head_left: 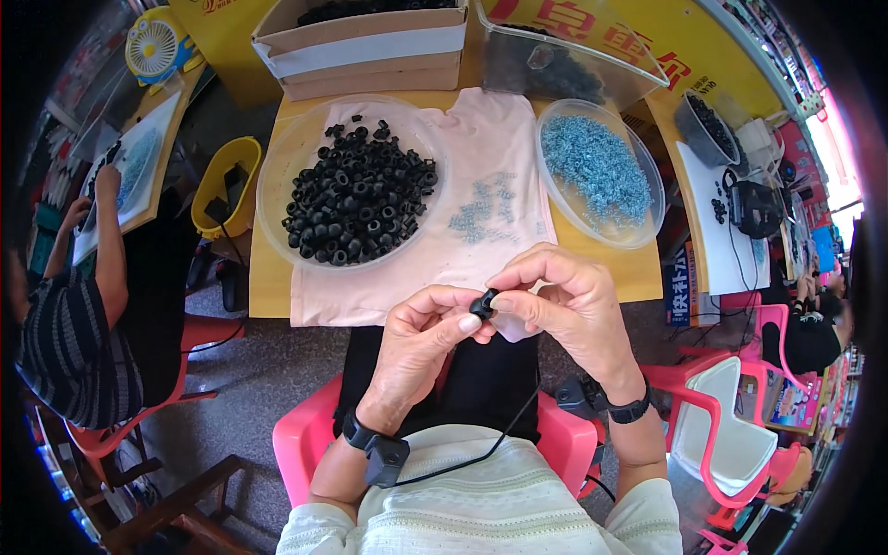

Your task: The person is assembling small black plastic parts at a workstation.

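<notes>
Just off the table's near edge, both hands meet around a small black plastic part point(482, 304). My left hand point(421, 338) pinches it between thumb and fingertips. Thumb and forefinger of my right hand point(569, 301) grip its other side; whether something tiny sits between those fingertips I cannot make out. A round clear tub point(265, 208) at the left holds a heap of similar black parts point(356, 194). Shiny light-blue pieces point(597, 166), too small to tell exactly, fill another clear tub point(652, 227) at the right. More such pieces point(483, 208) lie loose on the pink cloth point(370, 296).
A cardboard box point(370, 69) and a clear bin point(592, 55), both with black parts, stand along the yellow table's point(638, 277) back. At left sit a yellow bucket point(239, 153) and a co-worker point(79, 342). Pink chairs point(708, 398) are at the right.
</notes>
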`<state>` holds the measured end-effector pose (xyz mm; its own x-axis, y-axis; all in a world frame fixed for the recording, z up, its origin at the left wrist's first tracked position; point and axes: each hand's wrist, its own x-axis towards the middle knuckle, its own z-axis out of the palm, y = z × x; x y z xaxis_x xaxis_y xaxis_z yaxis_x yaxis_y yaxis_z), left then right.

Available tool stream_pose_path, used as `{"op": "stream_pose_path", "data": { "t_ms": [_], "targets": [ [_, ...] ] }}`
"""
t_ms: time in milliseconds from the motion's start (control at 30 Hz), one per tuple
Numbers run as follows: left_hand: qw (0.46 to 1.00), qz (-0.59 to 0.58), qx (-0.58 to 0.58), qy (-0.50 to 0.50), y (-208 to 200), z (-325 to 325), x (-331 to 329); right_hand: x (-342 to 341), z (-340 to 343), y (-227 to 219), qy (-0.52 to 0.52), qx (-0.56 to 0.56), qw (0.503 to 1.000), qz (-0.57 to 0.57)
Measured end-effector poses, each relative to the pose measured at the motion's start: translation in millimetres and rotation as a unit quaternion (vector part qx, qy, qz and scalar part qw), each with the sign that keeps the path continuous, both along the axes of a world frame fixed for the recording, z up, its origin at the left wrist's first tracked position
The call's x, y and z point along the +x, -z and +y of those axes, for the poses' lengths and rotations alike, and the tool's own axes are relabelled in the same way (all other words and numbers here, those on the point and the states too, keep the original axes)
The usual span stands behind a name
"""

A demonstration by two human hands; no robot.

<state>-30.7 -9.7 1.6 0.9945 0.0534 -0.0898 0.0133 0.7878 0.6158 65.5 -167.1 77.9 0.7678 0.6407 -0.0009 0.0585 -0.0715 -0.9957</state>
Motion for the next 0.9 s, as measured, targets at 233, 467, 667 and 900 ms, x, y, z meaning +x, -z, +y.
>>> {"op": "stream_pose_path", "data": {
  "t_ms": [233,467,667,900],
  "targets": [
    [1.0,0.0,0.018,-0.015,-1.0,-0.2,-0.9,-3.5,0.0,3.0,-0.005,0.007,0.998,-0.057],
    [0.997,0.014,0.063,-0.038,-1.2,-0.3,-2.6,-7.5,2.9,3.6,-0.004,-0.023,0.974,-0.225],
    [0.969,-0.029,0.216,-0.116,-2.2,-6.3,-3.7,-11.9,-0.2,8.9,0.029,0.01,1.0,0.0],
    [0.984,-0.016,0.156,-0.079,-0.5,-3.7,-1.8,-13.0,0.5,14.5,0.027,0.005,0.999,-0.042]
  ]
}}
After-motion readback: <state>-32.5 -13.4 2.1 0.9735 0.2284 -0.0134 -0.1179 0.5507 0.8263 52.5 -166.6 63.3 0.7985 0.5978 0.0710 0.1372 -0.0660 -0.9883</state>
